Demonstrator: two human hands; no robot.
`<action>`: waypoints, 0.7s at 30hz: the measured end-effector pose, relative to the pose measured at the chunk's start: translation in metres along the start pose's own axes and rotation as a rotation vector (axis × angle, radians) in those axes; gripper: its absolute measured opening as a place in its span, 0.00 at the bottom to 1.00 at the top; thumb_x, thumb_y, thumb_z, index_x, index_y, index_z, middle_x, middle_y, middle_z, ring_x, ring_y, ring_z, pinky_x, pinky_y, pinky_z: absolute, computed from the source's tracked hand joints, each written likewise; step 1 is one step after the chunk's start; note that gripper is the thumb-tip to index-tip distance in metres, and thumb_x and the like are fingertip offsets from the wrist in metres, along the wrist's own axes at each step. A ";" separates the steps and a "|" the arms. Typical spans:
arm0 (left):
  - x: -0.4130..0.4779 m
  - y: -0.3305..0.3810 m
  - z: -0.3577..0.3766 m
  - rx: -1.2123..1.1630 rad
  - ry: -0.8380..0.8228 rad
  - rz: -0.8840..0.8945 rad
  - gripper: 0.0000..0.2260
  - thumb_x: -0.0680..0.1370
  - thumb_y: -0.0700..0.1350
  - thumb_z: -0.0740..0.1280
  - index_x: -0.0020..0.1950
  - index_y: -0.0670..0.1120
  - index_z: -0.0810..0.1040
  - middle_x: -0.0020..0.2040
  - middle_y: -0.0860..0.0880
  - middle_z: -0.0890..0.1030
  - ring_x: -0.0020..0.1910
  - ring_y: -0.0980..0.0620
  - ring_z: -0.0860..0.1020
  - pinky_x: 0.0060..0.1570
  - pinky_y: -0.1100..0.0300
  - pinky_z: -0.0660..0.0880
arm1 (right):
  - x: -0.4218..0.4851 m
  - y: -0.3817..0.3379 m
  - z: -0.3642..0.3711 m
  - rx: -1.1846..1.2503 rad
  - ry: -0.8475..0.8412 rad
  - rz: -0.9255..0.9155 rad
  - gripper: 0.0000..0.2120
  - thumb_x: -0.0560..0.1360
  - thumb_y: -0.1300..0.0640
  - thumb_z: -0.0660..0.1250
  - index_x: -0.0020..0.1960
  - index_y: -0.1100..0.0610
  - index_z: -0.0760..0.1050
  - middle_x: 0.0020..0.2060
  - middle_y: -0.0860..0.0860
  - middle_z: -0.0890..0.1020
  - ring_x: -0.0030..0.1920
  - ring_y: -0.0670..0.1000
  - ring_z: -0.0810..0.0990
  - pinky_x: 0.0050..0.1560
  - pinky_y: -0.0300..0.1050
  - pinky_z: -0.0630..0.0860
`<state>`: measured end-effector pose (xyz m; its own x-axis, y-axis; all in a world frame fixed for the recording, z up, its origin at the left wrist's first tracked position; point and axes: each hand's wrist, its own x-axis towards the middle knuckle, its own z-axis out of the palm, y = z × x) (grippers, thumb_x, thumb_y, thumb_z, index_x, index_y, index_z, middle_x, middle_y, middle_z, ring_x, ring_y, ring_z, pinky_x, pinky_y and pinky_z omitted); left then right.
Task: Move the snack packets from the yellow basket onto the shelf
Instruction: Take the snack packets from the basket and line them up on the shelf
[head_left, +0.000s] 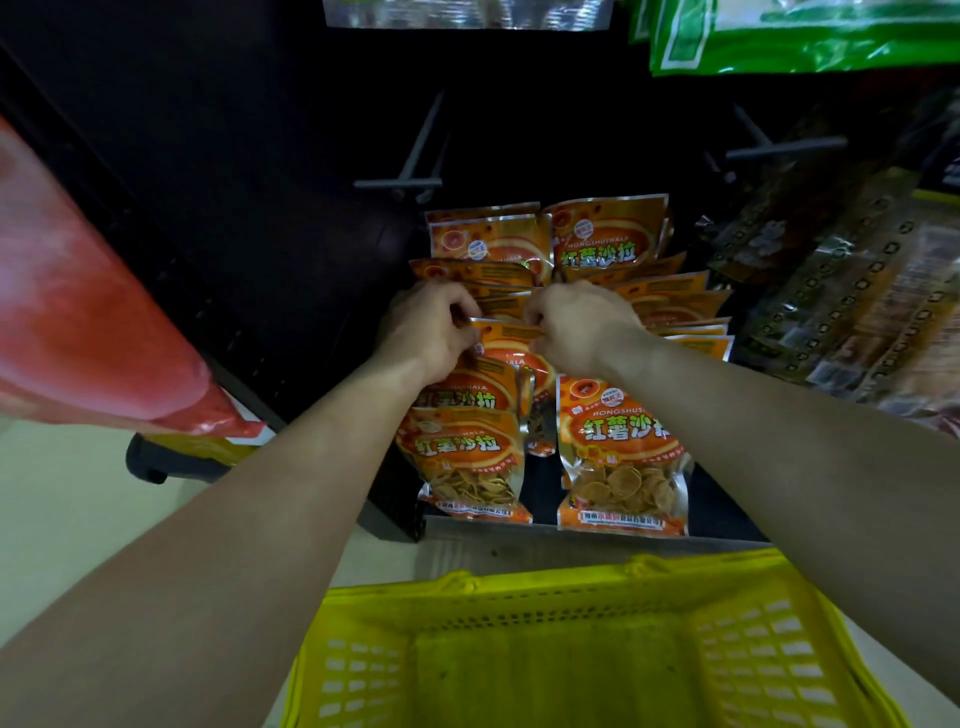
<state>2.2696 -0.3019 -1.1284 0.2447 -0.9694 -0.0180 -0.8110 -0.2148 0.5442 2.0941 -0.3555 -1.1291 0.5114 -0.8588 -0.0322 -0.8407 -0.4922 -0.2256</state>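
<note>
Several orange snack packets stand in two rows on the dark shelf (540, 493). My left hand (431, 327) and my right hand (576, 327) both pinch the top edge of one orange packet (506, 338) in the left row, holding it upright among the others. In front of it stand a left front packet (462, 462) and a right front packet (623, 457). The yellow basket (571, 644) sits below my arms at the bottom of the view; no packets show in the part of it that I can see.
A red bag (88, 322) hangs at the left. Brown patterned packets (852, 301) fill the shelf to the right. Green packets (800, 36) and silver ones (467, 13) hang above. Grey hooks (415, 166) stick out from the dark back wall.
</note>
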 end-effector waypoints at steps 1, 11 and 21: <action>-0.001 0.000 -0.001 0.007 0.012 -0.009 0.06 0.75 0.50 0.74 0.44 0.59 0.78 0.56 0.53 0.76 0.55 0.46 0.77 0.48 0.45 0.81 | 0.001 -0.003 -0.001 -0.007 0.007 0.001 0.09 0.74 0.53 0.71 0.53 0.46 0.78 0.50 0.52 0.82 0.52 0.58 0.80 0.44 0.47 0.74; -0.006 0.004 -0.013 0.102 0.132 0.017 0.08 0.78 0.42 0.71 0.42 0.54 0.80 0.46 0.52 0.78 0.37 0.58 0.75 0.24 0.73 0.67 | 0.007 -0.014 -0.004 0.126 0.002 0.003 0.11 0.72 0.53 0.75 0.45 0.46 0.72 0.49 0.53 0.80 0.46 0.56 0.77 0.43 0.45 0.71; -0.014 -0.003 -0.004 -0.045 0.132 -0.077 0.04 0.79 0.47 0.70 0.53 0.53 0.82 0.49 0.54 0.76 0.35 0.61 0.73 0.20 0.72 0.70 | -0.001 -0.013 -0.003 0.124 0.036 -0.023 0.05 0.74 0.51 0.72 0.48 0.44 0.77 0.48 0.49 0.82 0.50 0.55 0.80 0.45 0.47 0.74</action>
<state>2.2709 -0.2876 -1.1266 0.3756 -0.9255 0.0479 -0.7630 -0.2795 0.5829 2.1041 -0.3491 -1.1232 0.5220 -0.8529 0.0090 -0.7990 -0.4927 -0.3447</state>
